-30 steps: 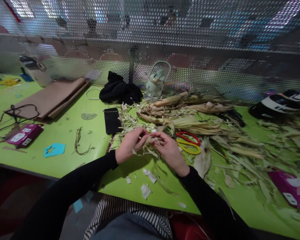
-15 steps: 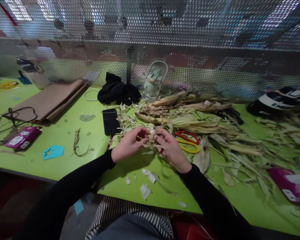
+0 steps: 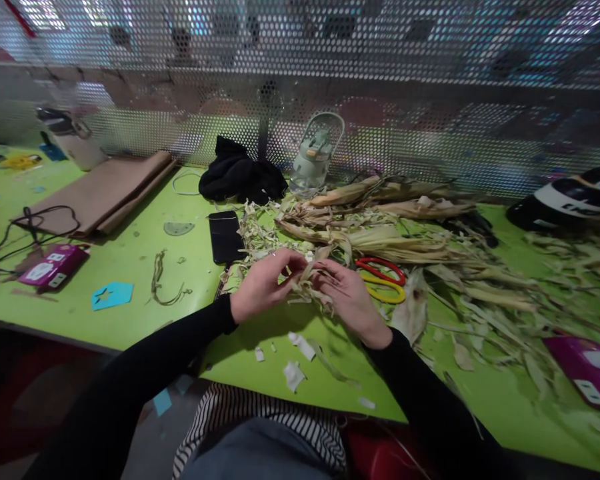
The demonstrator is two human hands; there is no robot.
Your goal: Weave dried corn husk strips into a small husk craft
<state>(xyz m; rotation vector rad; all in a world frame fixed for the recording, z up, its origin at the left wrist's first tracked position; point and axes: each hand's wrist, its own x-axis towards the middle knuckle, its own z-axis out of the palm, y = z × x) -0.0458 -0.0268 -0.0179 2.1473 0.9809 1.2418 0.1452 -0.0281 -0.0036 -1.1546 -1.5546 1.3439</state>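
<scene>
A loose bunch of pale husk strips (image 3: 307, 288) is held just above the bench (image 3: 240, 353), between the left hand (image 3: 265, 283) and the right hand (image 3: 353, 300). The fingers of both hands are pinched on it; half a second ago the left thumb and fingers stood apart. Red-and-yellow-handled scissors (image 3: 383, 293) lie just right of the right hand.

White scraps (image 3: 294, 377) are scattered between the hands and the near edge, which runs close to the lap. The roomiest stretch lies left of the phone (image 3: 225, 237), around a blue paper cutout (image 3: 111, 296); on the right, corn husks (image 3: 405, 243) crowd the surface. A perforated metal screen (image 3: 420, 127) bounds the far side. Before it stand a pale green bottle (image 3: 311, 160) and, far left, a black-lidded white tumbler (image 3: 83, 147), contents not discernible.
</scene>
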